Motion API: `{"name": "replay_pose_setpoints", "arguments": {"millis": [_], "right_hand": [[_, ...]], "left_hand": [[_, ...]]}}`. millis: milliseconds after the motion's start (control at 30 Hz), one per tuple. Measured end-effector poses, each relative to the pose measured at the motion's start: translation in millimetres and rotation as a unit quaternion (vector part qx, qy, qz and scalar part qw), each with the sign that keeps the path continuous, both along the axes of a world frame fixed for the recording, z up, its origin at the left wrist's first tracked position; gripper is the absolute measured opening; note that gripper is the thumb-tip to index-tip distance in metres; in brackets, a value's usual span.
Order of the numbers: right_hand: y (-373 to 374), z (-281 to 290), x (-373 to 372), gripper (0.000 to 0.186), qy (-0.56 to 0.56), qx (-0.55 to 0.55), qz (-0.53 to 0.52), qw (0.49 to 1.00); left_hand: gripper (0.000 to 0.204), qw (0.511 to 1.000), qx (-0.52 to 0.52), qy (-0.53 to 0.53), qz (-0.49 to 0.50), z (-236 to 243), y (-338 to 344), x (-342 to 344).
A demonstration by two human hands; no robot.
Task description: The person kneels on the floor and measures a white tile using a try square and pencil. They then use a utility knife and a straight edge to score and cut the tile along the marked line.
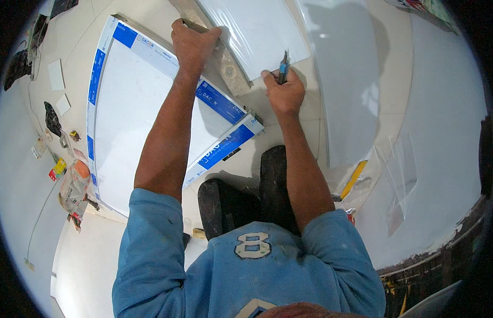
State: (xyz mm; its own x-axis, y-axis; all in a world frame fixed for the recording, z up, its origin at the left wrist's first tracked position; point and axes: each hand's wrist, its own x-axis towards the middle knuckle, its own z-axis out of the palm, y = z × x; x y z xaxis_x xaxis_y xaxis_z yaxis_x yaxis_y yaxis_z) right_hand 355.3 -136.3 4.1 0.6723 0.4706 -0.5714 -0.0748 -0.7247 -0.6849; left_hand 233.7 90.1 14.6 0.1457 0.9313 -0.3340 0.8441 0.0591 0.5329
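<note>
My left hand [195, 45] is on a worn, greyish-brown board [229, 66], gripping it with thumb and fingers apart across its width. Along the board's left side lies a large white-panelled frame [135, 95], its edges covered in blue and white film. On its right, a glossy white sheet [257, 32] runs close beside the board. My right hand [286, 94] is closed around a utility knife [283, 69] with a blue and black body. The knife's tip points away from me, over the sheet's near end.
Another long pale panel [347, 85] lies to the right. Near its lower end are a yellow strip [354, 179] and crumpled clear plastic [397, 180]. Plastic bags [76, 185], a tape measure [74, 135] and white tile pieces [56, 74] lie at the left. My knees [241, 201] are close to the frame.
</note>
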Motion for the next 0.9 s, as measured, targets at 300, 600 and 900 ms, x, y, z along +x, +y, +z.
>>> {"name": "replay_pose_setpoints", "arguments": {"millis": [300,600,900], "right_hand": [[-3.4,8.0,-14.9,0.052,-0.097,0.046,0.13,0.986],[-5.2,-0.9,-17.4,0.054,-0.155,0.034,0.133,0.978],[-0.6,21.6,-13.8,0.052,-0.108,0.033,0.12,0.986]], "left_hand": [[0.104,0.999,0.043,-0.004,-0.003,-8.5,1.3,-2.6],[0.093,0.999,-0.051,0.019,0.003,15.8,1.7,6.4],[0.096,0.998,0.014,0.011,0.061,33.5,50.0,30.1]]}}
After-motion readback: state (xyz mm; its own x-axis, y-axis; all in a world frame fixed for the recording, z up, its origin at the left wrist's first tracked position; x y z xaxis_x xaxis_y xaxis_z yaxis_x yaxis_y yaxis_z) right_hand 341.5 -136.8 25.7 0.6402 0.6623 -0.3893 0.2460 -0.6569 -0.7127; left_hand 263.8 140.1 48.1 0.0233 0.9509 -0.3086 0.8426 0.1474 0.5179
